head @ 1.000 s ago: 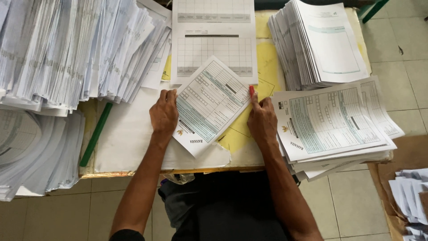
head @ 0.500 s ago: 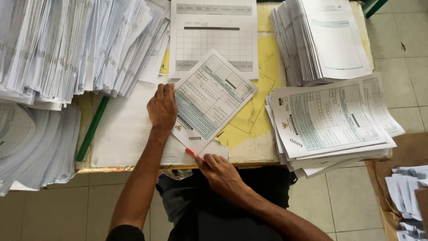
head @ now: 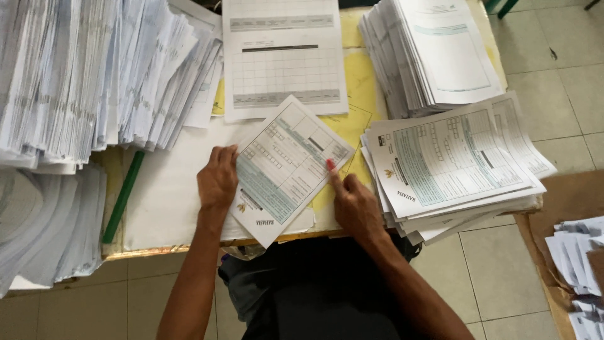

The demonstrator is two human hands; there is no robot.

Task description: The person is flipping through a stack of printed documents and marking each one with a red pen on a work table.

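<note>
A thin set of printed forms [head: 286, 165] lies tilted on the desk in front of me, its near corner over the desk edge. My left hand [head: 218, 179] rests flat on its left edge, fingers together. My right hand [head: 352, 200] touches its right edge with the index finger extended; that fingertip wears a red cover. Neither hand grips the paper; both press against its sides.
A messy stack of the same forms [head: 453, 167] sits at the right, a taller neat stack [head: 434, 53] behind it. A white table sheet [head: 283, 60] lies at the back. Fanned paper piles [head: 94, 75] fill the left, with a green ruler [head: 123, 196]. More papers [head: 582, 264] lie on the floor.
My right hand has come back up from the desk's near edge to the right side of the forms. The left hand has stayed on the left edge.
</note>
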